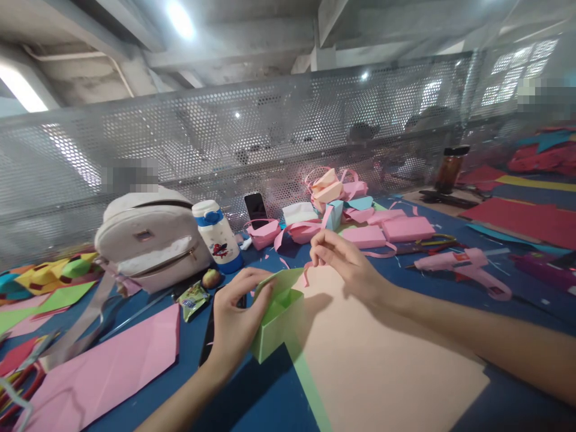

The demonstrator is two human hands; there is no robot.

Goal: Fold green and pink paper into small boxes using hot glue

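Note:
My left hand [236, 318] grips a folded green paper box [279, 318] by its left side, thumb over the rim, just above the blue table. My right hand [344, 261] pinches a thin pink paper strip [308, 271] between thumb and fingers right above the box's far edge. A loose green paper strip [310, 384] trails from under the box toward me. A large peach sheet [382, 360] lies flat under and beside my right forearm.
A pink glue gun [463, 267] lies right of my hand. Finished pink boxes [396, 229] and paper scraps crowd the back, with a phone [256, 209], a bottle [218, 237] and a white backpack [148, 237]. A pink sheet [108, 366] lies left. A perforated metal screen [270, 132] borders the table.

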